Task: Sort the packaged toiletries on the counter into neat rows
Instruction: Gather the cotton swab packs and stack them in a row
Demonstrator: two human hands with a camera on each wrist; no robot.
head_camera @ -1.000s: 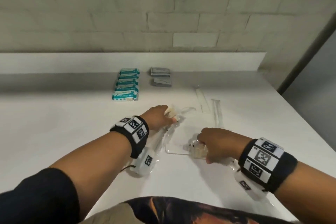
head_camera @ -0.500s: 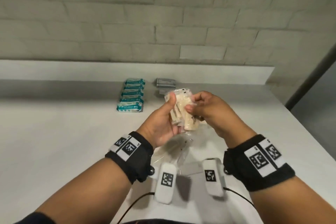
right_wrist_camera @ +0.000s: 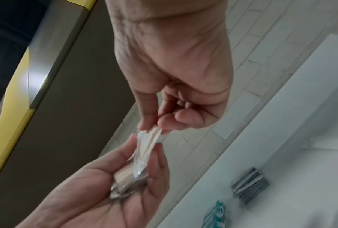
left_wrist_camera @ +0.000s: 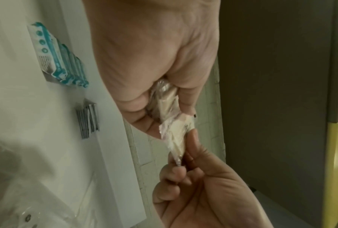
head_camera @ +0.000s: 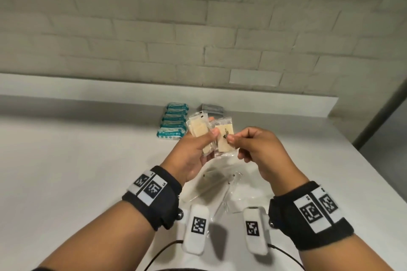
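Head view: above the white counter (head_camera: 66,171), the left hand (head_camera: 189,156) grips a clear-wrapped cream packet (head_camera: 199,132) between thumb and fingers. The right hand (head_camera: 262,152) pinches a second cream packet (head_camera: 224,138), black-marked, touching the first. Behind lie a teal packet row (head_camera: 174,124) and grey sachets (head_camera: 211,109).

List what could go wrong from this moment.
1. The left hand grips several slippery clear-wrapped beige packets at once; as the right hand pinches one cream packet, others might slide out.
2. Dropped packets could land on the loose clear plastic bags below, or scatter the teal-and-white packet row.
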